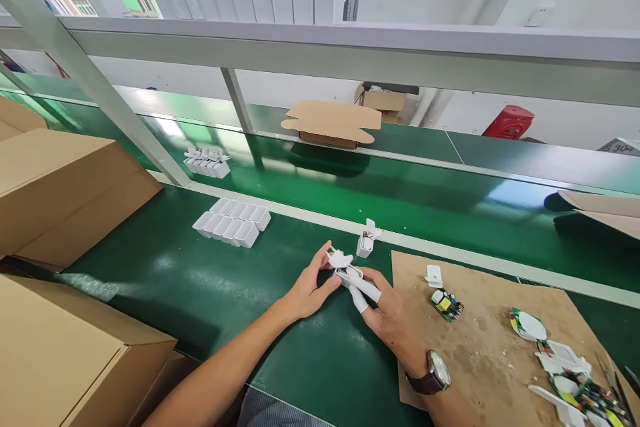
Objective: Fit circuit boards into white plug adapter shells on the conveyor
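Above the green bench my left hand (311,288) and my right hand (387,313) meet at a small white plastic housing (341,259). Thumb and fingers of the left hand pinch its left side. My right hand, with white covers on some fingertips and a watch (439,369) at the wrist, grips the other side. The fingers partly hide the housing, so its inside cannot be made out. Just beyond the hands stands a white open case (366,244) with small parts and wires in its top.
White empty cases (233,221) stand in rows at the left, with another cluster (207,161) farther back. Circuit boards (447,305) and white covers (434,275) lie on a brown cardboard sheet (465,360). Large cartons (65,347) flank the left side; a metal rail (350,57) crosses above.
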`<state>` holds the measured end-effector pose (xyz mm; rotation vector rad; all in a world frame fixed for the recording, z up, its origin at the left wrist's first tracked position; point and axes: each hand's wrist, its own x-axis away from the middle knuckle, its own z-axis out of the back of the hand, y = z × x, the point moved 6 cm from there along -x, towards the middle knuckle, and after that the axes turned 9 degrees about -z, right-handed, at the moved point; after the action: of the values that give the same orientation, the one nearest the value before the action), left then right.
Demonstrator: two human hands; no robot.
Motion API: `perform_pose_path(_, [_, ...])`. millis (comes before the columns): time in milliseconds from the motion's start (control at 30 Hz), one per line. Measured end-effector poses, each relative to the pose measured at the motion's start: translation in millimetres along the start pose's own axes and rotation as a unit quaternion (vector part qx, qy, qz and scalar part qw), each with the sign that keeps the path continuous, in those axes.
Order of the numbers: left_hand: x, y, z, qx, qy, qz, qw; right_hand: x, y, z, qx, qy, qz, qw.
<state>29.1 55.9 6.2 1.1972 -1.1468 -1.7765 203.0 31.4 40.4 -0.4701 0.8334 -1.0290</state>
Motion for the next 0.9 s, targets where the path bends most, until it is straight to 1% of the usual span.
perform_pose_path(67, [0.3,3.0,0.9,-0.024,0.009,-0.016,1.000,-0.9,-2.6,-2.2,0.010,-0.013,-0.008,1.000])
perform_pose_path(133, [0.6,3.1,2.4,-0.047,0.023,-0.015,0.999,-1.6,-3.9,-5.8,0.029,-0.028,-0.011,0.999])
perform_pose_path(267, [1.2,-0.9,5.1,-0.080,0.033,0.007,0.996,-0.7,-0.1,-10.2,0.040,-0.016,-0.015,0.999])
perform_pose_path(367, [0.5,-0.3,6.4,-0.078,0.036,0.006,0.996,2.2,9.5,-13.1,0.017,-0.006,-0.049,0.999])
perform_pose_path(467, [-1.1,3.9,8.4,-0.062,0.052,-0.006,0.997,5.5,18.2,-15.3,0.007,-0.003,-0.087,0.996])
perform_pose_path(600, [-2.0,7.1,9.3,-0.052,0.060,-0.009,0.997,8.2,18.6,-15.9,0.008,-0.001,-0.081,0.997])
perform_pose_path(900, [-2.4,6.4,11.4,-0.037,0.060,-0.003,0.997,9.1,10.8,-13.4,0.029,0.008,-0.062,0.998])
